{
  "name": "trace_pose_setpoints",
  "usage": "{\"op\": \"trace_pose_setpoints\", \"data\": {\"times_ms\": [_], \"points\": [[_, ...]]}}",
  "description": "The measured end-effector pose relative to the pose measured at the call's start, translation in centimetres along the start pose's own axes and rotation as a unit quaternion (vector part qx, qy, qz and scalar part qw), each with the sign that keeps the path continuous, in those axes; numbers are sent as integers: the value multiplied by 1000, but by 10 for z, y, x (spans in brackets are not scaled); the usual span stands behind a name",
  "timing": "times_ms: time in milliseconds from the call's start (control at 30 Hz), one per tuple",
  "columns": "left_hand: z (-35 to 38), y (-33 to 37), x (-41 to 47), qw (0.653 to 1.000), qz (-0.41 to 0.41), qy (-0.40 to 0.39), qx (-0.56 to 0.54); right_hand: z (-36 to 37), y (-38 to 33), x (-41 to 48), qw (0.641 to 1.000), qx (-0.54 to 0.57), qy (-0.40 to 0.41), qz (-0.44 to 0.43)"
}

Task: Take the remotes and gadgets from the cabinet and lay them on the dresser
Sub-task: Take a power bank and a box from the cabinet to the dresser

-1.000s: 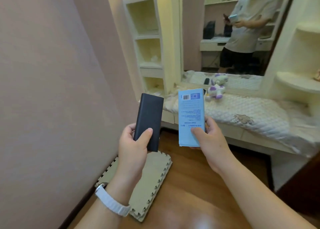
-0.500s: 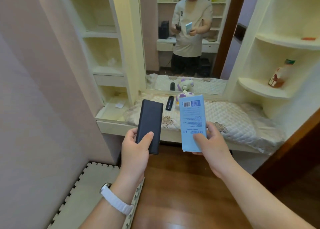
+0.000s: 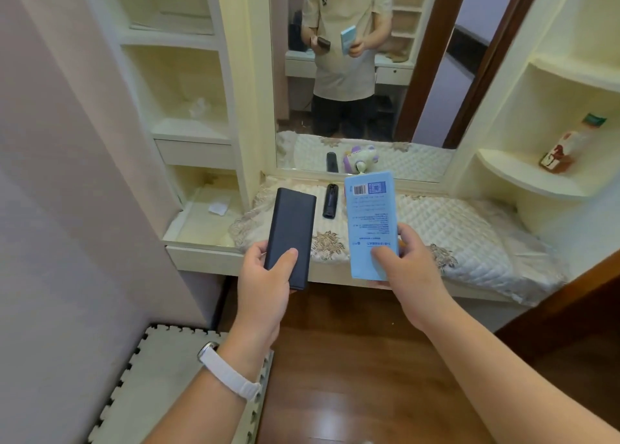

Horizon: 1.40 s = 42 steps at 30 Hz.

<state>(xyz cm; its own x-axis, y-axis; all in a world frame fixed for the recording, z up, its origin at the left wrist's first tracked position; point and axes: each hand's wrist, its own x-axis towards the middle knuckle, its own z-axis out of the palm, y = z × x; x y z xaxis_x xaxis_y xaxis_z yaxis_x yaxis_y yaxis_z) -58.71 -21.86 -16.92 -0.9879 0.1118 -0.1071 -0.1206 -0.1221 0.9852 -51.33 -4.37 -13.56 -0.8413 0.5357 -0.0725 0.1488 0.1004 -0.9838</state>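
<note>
**A:** What's nearest?

**B:** Low at seven o'clock there's a foam mat (image 3: 167, 376) on the wood floor, and a white watch strap (image 3: 228, 373) on the left wrist. Neither belongs to the job.

**A:** And the hands?

**B:** Just under centre, toward seven o'clock, the left hand (image 3: 265, 275) is clamped on a black power bank (image 3: 292, 235), thumb across its face and fingers behind. Toward five o'clock the right hand (image 3: 409, 275) pinches a light-blue box (image 3: 370, 222), thumb on the printed side.

**A:** Why so low on each?

**B:** My guess is that gripping the near end leaves the far end free to go down first. Both are held over the front edge of the dresser tabletop (image 3: 453, 235), and neither is resting on it.

**A:** Anything there already?

**B:** At twelve o'clock a black remote (image 3: 330, 200) lies flat on the quilted cover, seen between the two held things, close to the mirror (image 3: 352, 74). It looks like it has been delivered. The bare cloth toward three o'clock seems the likely spot for these two.

**A:** Farther still?

**B:** A bottle (image 3: 567, 144) stands on a corner shelf at two o'clock, well apart.
</note>
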Motion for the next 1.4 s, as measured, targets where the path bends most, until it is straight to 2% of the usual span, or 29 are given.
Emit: {"op": "trace_pose_setpoints", "data": {"times_ms": [200, 567, 800, 1067, 1400], "points": [[17, -12, 49, 999, -24, 3, 23, 7, 16, 58, 999, 27, -12, 23], [73, -39, 185, 990, -84, 81, 75, 8, 47, 242, 993, 58, -64, 78], [119, -49, 255, 983, -86, 117, 113, 1, 72, 334, 985, 64, -98, 128], [130, -73, 317, 975, -137, 123, 123, 25, 104, 390, 975, 38, -108, 190], [115, -127, 412, 965, -213, 80, 132, 77, 133, 445, 952, -29, -121, 280]]}}
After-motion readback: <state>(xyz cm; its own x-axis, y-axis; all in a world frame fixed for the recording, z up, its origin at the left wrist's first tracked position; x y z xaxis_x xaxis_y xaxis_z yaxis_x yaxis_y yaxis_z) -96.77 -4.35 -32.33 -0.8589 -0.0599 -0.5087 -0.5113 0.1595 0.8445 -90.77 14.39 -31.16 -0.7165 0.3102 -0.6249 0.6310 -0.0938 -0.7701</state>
